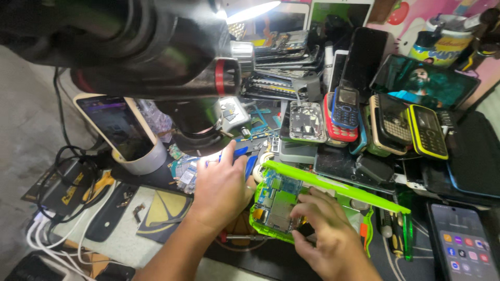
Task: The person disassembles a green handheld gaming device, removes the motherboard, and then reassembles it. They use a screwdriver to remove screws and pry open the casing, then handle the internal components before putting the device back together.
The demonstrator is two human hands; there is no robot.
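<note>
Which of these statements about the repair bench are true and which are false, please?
1. The right hand rests on a bright green phone frame with an exposed circuit board. True.
2. The left hand holds a yellow tool. False: its grip is on a blue-handled tool.
3. A phone stands propped in a roll of white tape at the left. True.
4. The phone at the bottom right has a dark, switched-off screen. False: it is lit and shows app icons.
5. A pile of keypad phones lies behind the green frame. True.
</note>
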